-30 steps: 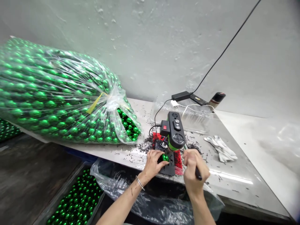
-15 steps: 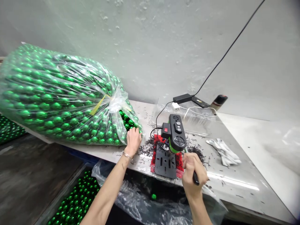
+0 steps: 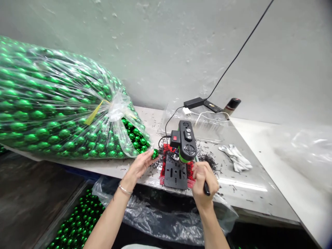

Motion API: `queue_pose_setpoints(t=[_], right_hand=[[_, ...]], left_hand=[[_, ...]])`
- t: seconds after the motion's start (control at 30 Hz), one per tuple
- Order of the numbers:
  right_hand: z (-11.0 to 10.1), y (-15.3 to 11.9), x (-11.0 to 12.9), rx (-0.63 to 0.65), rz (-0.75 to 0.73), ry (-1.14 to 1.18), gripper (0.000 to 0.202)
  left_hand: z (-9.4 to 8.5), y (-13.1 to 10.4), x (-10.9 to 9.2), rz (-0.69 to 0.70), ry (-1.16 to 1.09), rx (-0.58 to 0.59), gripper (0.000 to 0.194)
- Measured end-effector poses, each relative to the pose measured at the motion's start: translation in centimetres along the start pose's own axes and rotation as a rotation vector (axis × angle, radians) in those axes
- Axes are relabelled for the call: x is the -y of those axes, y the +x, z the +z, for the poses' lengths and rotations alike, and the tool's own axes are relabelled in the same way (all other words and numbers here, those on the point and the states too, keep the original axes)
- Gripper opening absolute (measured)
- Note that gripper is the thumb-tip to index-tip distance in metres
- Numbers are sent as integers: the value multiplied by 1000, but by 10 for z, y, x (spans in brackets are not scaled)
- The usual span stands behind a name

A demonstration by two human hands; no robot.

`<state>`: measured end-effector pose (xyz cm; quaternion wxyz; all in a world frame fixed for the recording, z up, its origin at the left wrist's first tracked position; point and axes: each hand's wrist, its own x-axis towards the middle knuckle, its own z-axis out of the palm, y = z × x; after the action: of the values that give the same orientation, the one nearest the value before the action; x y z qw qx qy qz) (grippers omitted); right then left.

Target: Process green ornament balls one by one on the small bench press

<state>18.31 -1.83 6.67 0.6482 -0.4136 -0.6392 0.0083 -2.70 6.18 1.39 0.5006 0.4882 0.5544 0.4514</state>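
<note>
My left hand [image 3: 142,164] holds a shiny green ball [image 3: 155,154] between its fingertips, just outside the torn opening of a big clear bag [image 3: 118,107] full of green balls. A black-handled tool [image 3: 206,188] is in my closed right hand [image 3: 204,180], its thin shaft reaching up toward the small black and green drill press [image 3: 188,143]. The press stands over a slotted black base plate [image 3: 175,174], which rests on red material [image 3: 163,172]. Nothing lies on the visible part of the plate.
White gloves [image 3: 237,158] lie at the right. Behind the press are a clear plastic tray [image 3: 207,129], a black power adapter [image 3: 194,102] with cables and a dark-capped bottle [image 3: 231,105]. Black shavings cover the table around the press. Below sits a bin of green balls [image 3: 77,221].
My left hand has come out of the bag's opening with a green ball and turned palm up. My right hand still grips the tool. The whole view has shifted slightly.
</note>
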Motion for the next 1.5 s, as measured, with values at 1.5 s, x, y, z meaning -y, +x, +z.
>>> queue_pose_setpoints(t=[1.5], right_hand=[[14,-55,-43,-51,-143,-96,29]], left_hand=[[86,-44,59,349,322,42,30]])
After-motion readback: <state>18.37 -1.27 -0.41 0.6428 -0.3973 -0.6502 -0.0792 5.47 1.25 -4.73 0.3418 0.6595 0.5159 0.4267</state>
